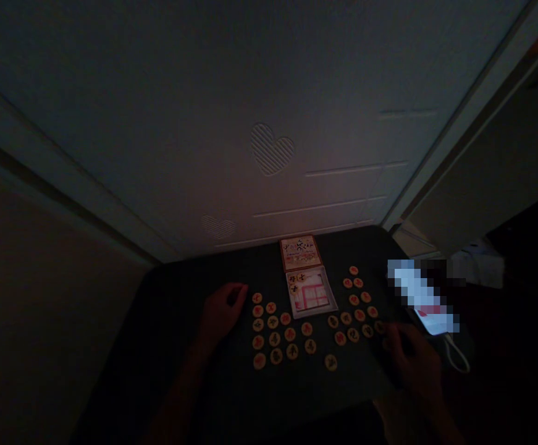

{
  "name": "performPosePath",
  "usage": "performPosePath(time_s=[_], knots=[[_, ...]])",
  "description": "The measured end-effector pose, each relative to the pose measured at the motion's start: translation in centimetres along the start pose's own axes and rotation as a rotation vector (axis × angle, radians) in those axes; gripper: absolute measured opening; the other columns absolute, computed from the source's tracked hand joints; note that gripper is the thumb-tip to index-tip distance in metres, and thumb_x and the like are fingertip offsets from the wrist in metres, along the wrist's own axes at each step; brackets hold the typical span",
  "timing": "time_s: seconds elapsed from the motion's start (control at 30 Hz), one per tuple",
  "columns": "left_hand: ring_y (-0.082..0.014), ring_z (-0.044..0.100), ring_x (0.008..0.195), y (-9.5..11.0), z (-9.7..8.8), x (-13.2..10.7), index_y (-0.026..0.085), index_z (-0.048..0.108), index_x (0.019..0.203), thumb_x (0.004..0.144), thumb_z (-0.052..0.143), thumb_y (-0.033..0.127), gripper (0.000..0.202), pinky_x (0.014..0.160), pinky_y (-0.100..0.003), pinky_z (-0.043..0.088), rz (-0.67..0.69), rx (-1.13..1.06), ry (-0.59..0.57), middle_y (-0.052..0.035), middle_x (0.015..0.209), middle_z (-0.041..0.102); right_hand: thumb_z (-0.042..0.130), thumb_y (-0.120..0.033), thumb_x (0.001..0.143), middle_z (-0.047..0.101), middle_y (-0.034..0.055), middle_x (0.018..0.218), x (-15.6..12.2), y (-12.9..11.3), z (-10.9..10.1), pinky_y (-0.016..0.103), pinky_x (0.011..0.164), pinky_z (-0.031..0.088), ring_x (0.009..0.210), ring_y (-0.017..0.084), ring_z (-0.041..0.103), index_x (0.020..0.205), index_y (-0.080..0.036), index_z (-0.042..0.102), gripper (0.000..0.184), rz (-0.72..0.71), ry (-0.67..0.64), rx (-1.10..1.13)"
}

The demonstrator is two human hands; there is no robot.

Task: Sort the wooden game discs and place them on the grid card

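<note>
Narrowly curled, the right hand (414, 355) meets a round, pale wooden-looking disc (378, 327) just left of its fingertips; farther left lies the square, pale-walled box (315, 313), between this and the loosely curled left hand (223, 306). Whether either grips anything, I cannot tell.

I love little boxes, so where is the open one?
In the head view, the open box is right of the left hand, just below its printed lid, with round pieces to both sides.
</note>
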State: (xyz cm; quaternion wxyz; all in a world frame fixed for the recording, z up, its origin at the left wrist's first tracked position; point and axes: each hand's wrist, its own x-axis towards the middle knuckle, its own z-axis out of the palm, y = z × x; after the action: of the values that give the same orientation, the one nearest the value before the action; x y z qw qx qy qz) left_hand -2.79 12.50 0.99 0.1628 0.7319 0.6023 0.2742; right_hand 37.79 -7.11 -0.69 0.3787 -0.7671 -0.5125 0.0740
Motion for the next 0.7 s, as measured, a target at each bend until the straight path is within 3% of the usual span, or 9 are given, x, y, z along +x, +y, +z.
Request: performPosePath(time_s=[0.7], knots=[[-0.0222,0.073,0.084,1.03,-0.58,-0.17,0.024,0.073,0.095,0.091,0.052,0.054,0.037,0.08,-0.032,0.057,-0.07,-0.075,0.016,-0.0024,0.094,0.079,0.05,-0.058,0.095,0.076,0.0071,0.087,-0.16,0.15,-0.1,0.032,0.069,0.054,0.077,0.023,0.071,0.092,-0.02,0.071,0.043,-0.028,0.061,-0.021]])
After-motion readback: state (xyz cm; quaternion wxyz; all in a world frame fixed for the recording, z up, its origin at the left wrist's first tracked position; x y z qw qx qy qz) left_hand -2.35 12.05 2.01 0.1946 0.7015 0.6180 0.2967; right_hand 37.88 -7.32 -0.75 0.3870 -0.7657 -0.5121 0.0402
